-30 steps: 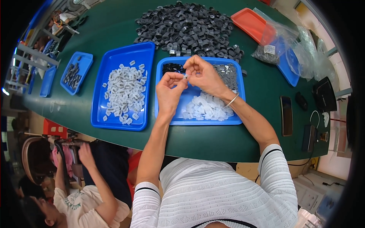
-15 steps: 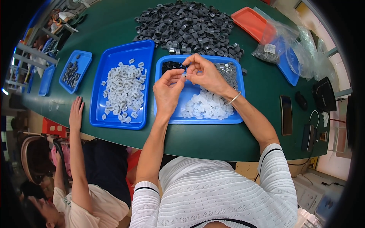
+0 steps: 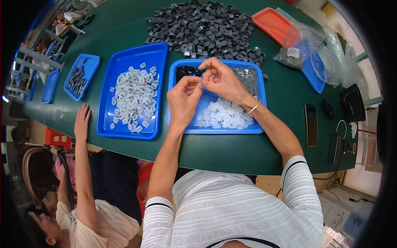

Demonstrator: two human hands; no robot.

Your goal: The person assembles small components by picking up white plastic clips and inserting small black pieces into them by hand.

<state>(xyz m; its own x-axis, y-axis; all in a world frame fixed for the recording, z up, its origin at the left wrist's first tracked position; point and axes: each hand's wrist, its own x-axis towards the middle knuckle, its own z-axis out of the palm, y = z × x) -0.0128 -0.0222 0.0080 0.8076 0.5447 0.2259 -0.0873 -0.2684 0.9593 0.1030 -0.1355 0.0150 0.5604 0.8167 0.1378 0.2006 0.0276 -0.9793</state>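
My left hand (image 3: 183, 99) and my right hand (image 3: 223, 82) meet over the blue parts tray (image 3: 188, 129), fingertips pinched together. Between them is a small pale plastic part (image 3: 201, 82), mostly hidden by the fingers. Both hands are closed on it. Beneath my right wrist lies a heap of translucent white plastic pieces (image 3: 225, 114). Small black parts (image 3: 188, 72) fill the tray's far left corner, and small grey parts (image 3: 248, 79) its far right.
To the left, a deeper blue tray (image 3: 105, 124) holds white assembled-looking pieces (image 3: 136, 97). Dark grey ring-shaped parts (image 3: 202, 29) are piled at the back. A phone (image 3: 311, 124) lies right. A co-worker's hand (image 3: 82, 120) rests on the table edge at left.
Both hands stay nearly in place, with the fingers shifting slightly around the small part. The trays and heaps look the same.
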